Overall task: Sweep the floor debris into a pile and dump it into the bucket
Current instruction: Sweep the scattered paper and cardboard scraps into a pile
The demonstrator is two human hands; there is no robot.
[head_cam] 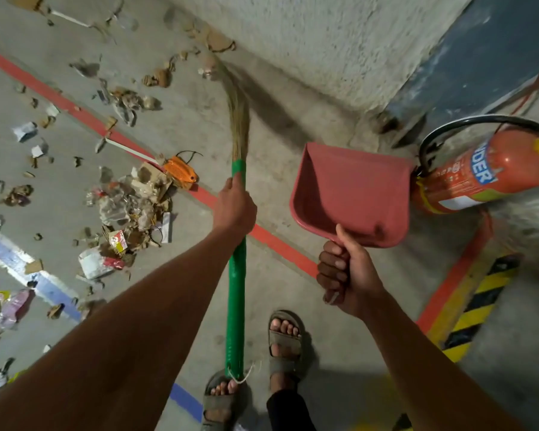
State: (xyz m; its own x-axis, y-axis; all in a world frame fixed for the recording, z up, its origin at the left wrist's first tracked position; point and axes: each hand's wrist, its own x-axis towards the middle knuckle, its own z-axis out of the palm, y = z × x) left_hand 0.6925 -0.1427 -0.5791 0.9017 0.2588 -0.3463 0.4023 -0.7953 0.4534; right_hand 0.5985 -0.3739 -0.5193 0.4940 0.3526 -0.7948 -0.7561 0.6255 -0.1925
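Note:
My left hand (235, 206) grips the green handle of a grass broom (236, 275). The broom's straw bristles (238, 119) reach forward to scraps of cardboard by the wall. My right hand (344, 272) grips the handle of an empty red dustpan (352, 191), held above the floor with its mouth facing forward. A pile of paper, plastic and cardboard debris (131, 209) lies on the concrete floor to the left of the broom. More scraps (128, 101) are scattered further out. No bucket is in view.
A red fire extinguisher (486, 172) stands just right of the dustpan, beside a wall (308, 38) and a dark pillar (479, 57). Red (277, 244), blue and yellow-black (479, 300) lines mark the floor. An orange object (179, 172) lies by the pile. My sandalled feet (285, 340) are below.

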